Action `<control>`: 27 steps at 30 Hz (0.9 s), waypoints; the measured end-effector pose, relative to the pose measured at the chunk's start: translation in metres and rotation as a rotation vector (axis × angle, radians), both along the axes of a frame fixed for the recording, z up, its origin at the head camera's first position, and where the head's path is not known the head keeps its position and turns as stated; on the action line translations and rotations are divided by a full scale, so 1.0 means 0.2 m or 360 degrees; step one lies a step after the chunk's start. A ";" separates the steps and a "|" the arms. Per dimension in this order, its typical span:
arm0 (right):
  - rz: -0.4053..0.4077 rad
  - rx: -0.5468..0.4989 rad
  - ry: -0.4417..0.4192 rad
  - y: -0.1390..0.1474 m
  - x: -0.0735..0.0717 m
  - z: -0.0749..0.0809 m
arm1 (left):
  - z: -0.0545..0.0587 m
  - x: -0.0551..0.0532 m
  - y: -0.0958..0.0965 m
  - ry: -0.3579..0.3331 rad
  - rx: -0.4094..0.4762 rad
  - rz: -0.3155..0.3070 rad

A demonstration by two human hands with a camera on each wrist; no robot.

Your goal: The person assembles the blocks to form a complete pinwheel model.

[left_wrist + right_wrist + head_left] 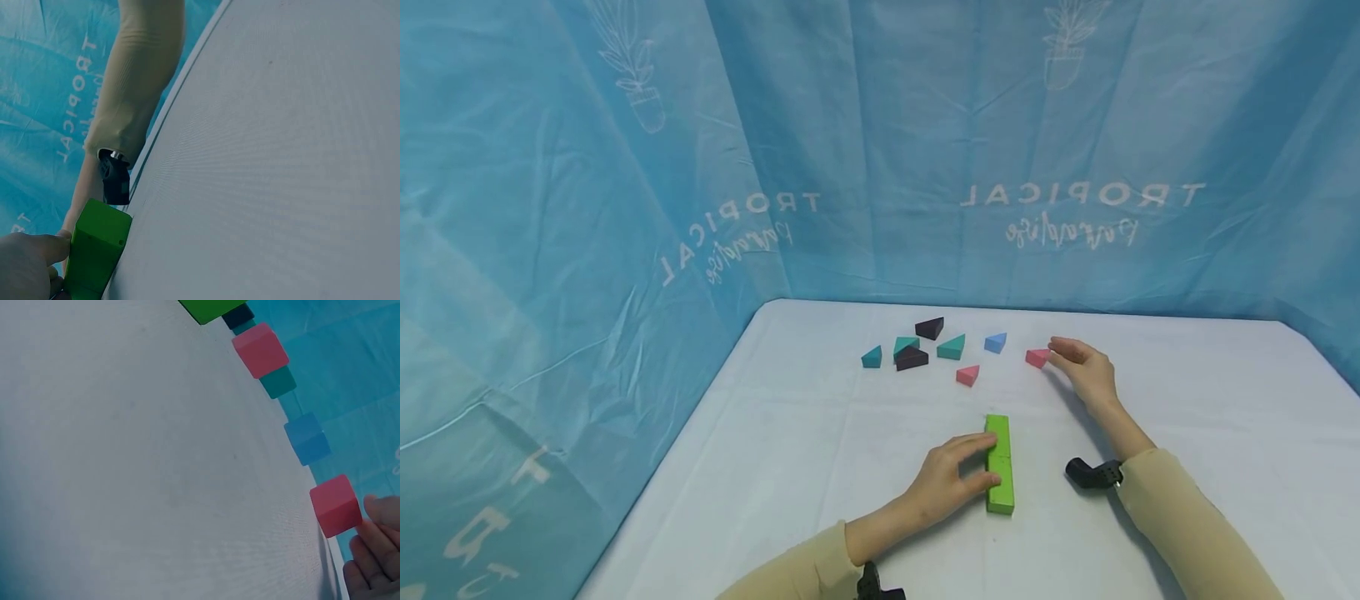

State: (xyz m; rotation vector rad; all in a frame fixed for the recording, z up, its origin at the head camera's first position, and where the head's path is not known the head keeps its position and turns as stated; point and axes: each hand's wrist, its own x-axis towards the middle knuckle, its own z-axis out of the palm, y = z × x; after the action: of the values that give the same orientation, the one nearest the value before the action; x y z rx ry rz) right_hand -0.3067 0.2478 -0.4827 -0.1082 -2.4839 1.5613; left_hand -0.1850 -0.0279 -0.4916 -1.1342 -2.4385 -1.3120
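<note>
Two bright green blocks (1000,497) lie end to end on the white table, forming one long bar. My left hand (942,482) touches this bar from the left, index finger on the far block and thumb on the near one. In the left wrist view, the thumb meets the side of a green block (99,247). Farther out, my right hand (1092,379) is beside a pink wedge-shaped block (1037,358), its fingertips close to the block's right end. The right wrist view has this pink block (336,506) next to the thumb and loosely bent fingers.
Beyond the green bar lie a second pink block (967,375), a light blue block (996,342), teal wedges (951,347) and dark wedges (929,328). One dark wedge (912,358) overlaps a teal one. Blue curtains (880,167) hang behind and left of the table.
</note>
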 end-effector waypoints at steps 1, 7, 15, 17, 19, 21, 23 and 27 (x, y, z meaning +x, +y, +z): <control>-0.0005 0.0002 0.0010 0.00 0.00 0.00 | 0.00 0.00 0.00 0.0004 0.0001 0.0000; 0.0002 -0.0008 0.0003 -0.01 0.04 -0.01 | 0.00 0.00 0.00 0.0008 0.0003 0.0010; 0.0066 -0.0001 -0.0026 -0.02 0.03 -0.03 | 0.00 0.00 0.00 -0.0002 -0.0004 0.0011; 0.0090 0.0011 -0.0019 -0.02 0.02 -0.04 | 0.00 0.00 0.00 0.0003 0.0001 0.0006; 0.0104 0.0039 -0.0015 -0.03 0.00 -0.04 | 0.00 0.00 0.00 0.0004 0.0006 -0.0002; 0.0106 0.0076 -0.0006 -0.04 0.00 -0.05 | 0.00 0.00 0.01 -0.0001 0.0007 -0.0008; 0.0101 0.0122 0.0012 -0.05 -0.01 -0.05 | 0.00 0.00 0.01 0.0004 0.0003 -0.0006; 0.0085 0.0232 0.0083 -0.07 -0.03 -0.06 | 0.00 0.00 0.00 0.0011 -0.0010 0.0006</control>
State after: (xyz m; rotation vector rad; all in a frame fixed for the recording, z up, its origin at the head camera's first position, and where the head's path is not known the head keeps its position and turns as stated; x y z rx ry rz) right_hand -0.3120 0.2340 -0.4940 0.0212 -2.5690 1.3780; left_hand -0.1852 -0.0271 -0.4915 -1.1332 -2.4406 -1.2981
